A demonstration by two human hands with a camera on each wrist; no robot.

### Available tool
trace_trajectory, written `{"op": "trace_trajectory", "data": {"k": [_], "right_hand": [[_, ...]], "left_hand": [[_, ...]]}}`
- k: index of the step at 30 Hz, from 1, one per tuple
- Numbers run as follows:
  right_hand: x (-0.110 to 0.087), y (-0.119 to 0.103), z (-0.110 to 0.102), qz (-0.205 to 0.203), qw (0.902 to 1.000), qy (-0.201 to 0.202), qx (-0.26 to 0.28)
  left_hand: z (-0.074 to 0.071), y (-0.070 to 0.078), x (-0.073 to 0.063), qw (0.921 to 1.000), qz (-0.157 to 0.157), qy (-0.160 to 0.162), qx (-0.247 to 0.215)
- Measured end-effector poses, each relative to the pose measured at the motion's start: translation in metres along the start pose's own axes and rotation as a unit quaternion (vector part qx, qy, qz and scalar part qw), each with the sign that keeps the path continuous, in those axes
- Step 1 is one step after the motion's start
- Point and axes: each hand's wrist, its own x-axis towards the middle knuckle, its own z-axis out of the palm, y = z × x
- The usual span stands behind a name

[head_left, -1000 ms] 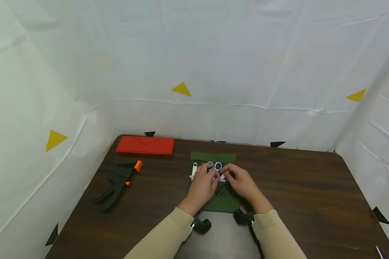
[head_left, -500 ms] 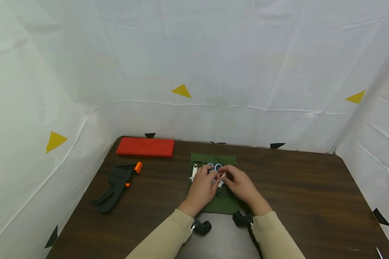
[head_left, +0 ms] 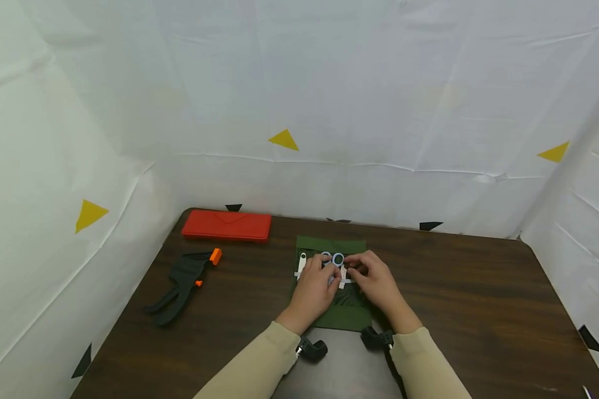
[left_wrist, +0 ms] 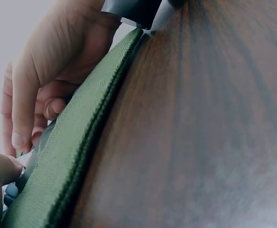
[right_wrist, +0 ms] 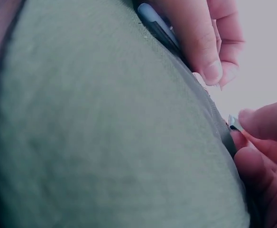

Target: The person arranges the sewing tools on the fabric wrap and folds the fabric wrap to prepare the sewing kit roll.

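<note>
On the table a green cloth holder point(head_left: 343, 320) lies flat, with a white strap point(head_left: 349, 281) across it. Pale-blue scissors point(head_left: 338, 259) and a white flat tool point(head_left: 301, 262) with a hole at its end sit on it. My left hand point(head_left: 315, 288) lies over the scissors, fingers bent and thumb low; what lies beneath its fingertips is hidden. Beside it stands a small pinkish-white strip point(head_left: 343, 278). My right hand point(head_left: 377, 282) reaches in from the right; in the right wrist view its thumb and finger pinch a small pale piece point(right_wrist: 233, 122), seemingly the strip's edge.
A red case point(head_left: 227, 225) lies at the table's back left. In front of it is a black clamp point(head_left: 179, 288) with orange pads. A grey surface point(head_left: 341, 363) lies between the forearms. White sheeting stands around the table, and a thin pale object point(head_left: 586, 392) is at front right.
The pinkish-white strip, slanted between the hands half a second ago, now stands nearly straight against the holder. My right fingertips have shifted slightly; my left hand has stayed put.
</note>
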Motion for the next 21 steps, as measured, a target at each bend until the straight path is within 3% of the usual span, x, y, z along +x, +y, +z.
{"op": "trace_trajectory", "data": {"k": [7,21], "right_hand": [[-0.0001,-0.0001,0.0020,0.035,0.9989,0.029,-0.013],[0.0005,-0.0048,0.0027,0.008,0.9973,0.015,-0.072]], "left_hand": [[0.0015,-0.0012,0.0003,0.9998,0.003,-0.013,0.012],[0.0006,-0.0012,-0.0005,0.9998,0.002,-0.017,0.013]]}}
